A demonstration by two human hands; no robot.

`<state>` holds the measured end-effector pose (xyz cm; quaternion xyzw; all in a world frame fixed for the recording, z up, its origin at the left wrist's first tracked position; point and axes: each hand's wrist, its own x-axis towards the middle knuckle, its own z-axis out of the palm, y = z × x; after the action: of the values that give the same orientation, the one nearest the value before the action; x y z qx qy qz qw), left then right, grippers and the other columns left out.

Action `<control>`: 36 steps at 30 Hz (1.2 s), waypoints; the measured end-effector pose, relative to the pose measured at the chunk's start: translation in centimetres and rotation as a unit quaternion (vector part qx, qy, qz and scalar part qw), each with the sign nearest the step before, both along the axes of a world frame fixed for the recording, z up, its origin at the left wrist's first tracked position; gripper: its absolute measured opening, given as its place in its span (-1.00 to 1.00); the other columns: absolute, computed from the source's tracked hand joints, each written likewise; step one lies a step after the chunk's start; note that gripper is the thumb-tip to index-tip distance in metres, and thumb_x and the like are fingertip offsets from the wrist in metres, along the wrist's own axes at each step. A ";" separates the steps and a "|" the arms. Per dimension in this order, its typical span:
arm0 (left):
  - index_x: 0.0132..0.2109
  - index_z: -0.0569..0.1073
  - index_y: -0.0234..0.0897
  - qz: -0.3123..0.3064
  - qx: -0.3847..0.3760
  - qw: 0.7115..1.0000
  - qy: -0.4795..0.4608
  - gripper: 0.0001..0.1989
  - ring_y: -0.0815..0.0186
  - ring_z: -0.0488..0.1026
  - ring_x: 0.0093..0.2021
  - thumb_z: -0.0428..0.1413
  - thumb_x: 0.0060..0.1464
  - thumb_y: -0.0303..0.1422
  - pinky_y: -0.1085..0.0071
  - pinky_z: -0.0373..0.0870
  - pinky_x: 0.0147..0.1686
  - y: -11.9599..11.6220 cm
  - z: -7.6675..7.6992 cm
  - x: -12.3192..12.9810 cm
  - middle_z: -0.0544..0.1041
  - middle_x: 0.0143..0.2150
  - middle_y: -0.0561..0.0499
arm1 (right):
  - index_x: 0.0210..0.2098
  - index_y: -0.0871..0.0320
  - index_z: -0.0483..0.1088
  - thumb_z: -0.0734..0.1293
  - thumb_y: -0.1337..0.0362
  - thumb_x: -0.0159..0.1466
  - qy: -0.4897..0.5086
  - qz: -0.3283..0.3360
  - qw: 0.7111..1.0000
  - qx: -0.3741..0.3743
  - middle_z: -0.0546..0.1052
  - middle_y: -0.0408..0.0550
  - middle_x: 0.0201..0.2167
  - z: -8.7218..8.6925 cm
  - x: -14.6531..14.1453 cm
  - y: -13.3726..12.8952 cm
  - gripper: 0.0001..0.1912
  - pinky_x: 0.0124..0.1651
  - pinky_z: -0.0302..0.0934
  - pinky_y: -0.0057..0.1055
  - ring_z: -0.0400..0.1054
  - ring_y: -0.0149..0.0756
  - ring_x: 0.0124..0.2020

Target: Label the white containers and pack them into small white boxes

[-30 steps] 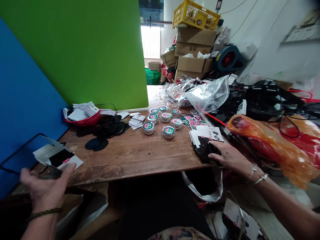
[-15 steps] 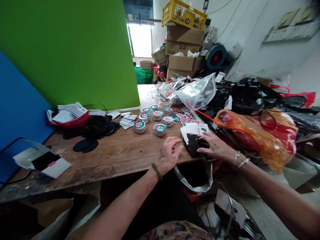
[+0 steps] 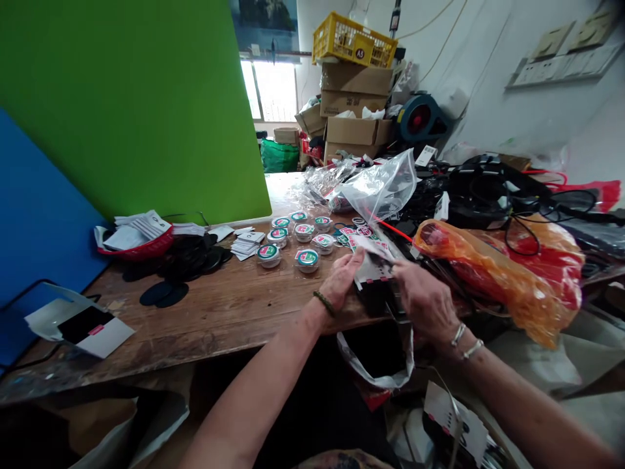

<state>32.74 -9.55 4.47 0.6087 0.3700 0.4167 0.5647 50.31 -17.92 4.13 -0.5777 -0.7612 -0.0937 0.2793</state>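
Note:
A white and black folded card box [image 3: 375, 251] is raised above the stack of similar flat boxes [image 3: 374, 293] at the table's front edge. My left hand [image 3: 340, 280] grips its left side between thumb and fingers. On the right, my right hand [image 3: 424, 296] is closed on its other side, its fingers blurred. Several small round clear containers with green and pink labels [image 3: 306, 259] sit left of the stack. Behind the stack lie loose pink and green stickers [image 3: 349, 233].
Black discs [image 3: 163, 293], a red basket of white papers [image 3: 146, 247] and an opened box [image 3: 95, 326] are on the left. An orange plastic bag [image 3: 493, 267] and black cables lie right. An open bag [image 3: 375, 378] hangs below the table edge.
My right hand has lifted a card box from the stack and turned. My left hand has moved up and taken hold of its left side. The view has shifted slightly.

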 end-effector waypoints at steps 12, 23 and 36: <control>0.25 0.35 -0.19 0.088 0.049 0.993 0.062 -0.53 0.14 0.47 0.11 0.10 0.21 -0.26 0.18 0.36 0.19 -11.5 0.3 -12.6 0.50 0.19 -0.05 | 0.38 -0.03 0.06 0.24 0.32 0.36 0.171 0.194 0.966 -0.029 0.15 0.08 0.32 0.6 -10.4 -1.2 -0.38 0.30 0.19 0.06 0.12 0.02 0.30; 0.25 0.35 -0.19 0.137 0.037 0.985 0.095 -0.55 0.16 0.47 0.07 0.03 0.24 -0.27 0.23 0.38 0.15 -16.4 -1.6 -15.4 0.51 0.17 -0.07 | 0.31 0.01 0.18 0.24 0.32 0.36 0.234 0.221 0.941 -0.105 0.23 0.05 0.29 -2.0 -13.9 -3.2 -0.46 0.25 0.30 -0.11 0.25 -0.07 0.24; 0.17 0.39 -0.22 0.155 0.026 0.982 0.109 -0.62 0.25 0.51 -0.22 -0.01 0.23 -0.39 0.38 0.43 -0.16 -18.8 -2.7 -14.7 0.60 -0.16 0.00 | 0.03 0.08 0.32 0.27 0.23 0.31 0.220 0.208 0.937 -0.173 0.41 0.09 0.04 -3.2 -13.1 -4.7 -0.71 -0.07 0.40 -0.19 0.46 -0.15 -0.13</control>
<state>18.07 -28.35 1.73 0.6002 0.5083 0.4394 0.4339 37.24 -22.64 0.88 -0.4521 -0.7885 0.2288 0.3485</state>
